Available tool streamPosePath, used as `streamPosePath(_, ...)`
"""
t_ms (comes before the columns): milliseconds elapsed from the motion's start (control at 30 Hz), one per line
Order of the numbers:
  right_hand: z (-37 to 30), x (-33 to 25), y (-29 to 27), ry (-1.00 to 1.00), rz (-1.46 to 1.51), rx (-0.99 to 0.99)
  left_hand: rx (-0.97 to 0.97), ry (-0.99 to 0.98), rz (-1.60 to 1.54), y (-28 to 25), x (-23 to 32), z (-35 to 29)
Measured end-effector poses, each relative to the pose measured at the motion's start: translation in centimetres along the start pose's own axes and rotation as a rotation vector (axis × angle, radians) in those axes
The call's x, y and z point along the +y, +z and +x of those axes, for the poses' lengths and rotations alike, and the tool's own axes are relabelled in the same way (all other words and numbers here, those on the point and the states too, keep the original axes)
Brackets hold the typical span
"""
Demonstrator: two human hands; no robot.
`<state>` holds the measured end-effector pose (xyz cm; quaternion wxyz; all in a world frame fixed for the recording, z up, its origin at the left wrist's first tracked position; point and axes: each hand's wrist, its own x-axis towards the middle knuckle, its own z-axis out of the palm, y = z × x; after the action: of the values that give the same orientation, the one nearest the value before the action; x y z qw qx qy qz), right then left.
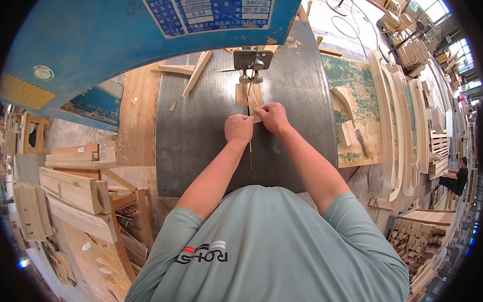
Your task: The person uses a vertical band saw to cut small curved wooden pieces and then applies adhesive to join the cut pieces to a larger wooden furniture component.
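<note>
Both my hands are over the dark ridged table of a blue bandsaw. A small pale piece of wood lies just in front of the blade guide, on a wooden insert in the table. My right hand pinches its near end between thumb and fingers. Close beside it, my left hand is closed, its fingertips pressed at the wood's left side. The fingers partly cover the piece, and where the blade meets it is hard to make out. A slot runs from there toward my body.
Curved wood offcuts lie at the table's far left, with a small scrap nearer. To the right, a green-stained board carries a curved piece and a scraper-like tool. Timber stacks stand left; a person sits far right.
</note>
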<state>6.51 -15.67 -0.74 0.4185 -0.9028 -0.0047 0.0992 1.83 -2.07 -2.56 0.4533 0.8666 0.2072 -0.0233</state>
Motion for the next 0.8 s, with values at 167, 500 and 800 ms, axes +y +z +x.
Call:
streamPosePath(167,-0.1,-0.5,-0.1,0.032,0.046,-0.015,0.016,0.002,-0.010,-0.1,-0.1,0.2)
streamPosePath(500,1.1,0.7,0.3,-0.004,0.013,-0.025,-0.035,-0.024,0.035,-1.2,1.3,-0.1)
streamPosePath(800,2.2,0.6,0.2,0.005,0.007,-0.042,0.007,-0.003,-0.012,-0.5,0.7,0.4)
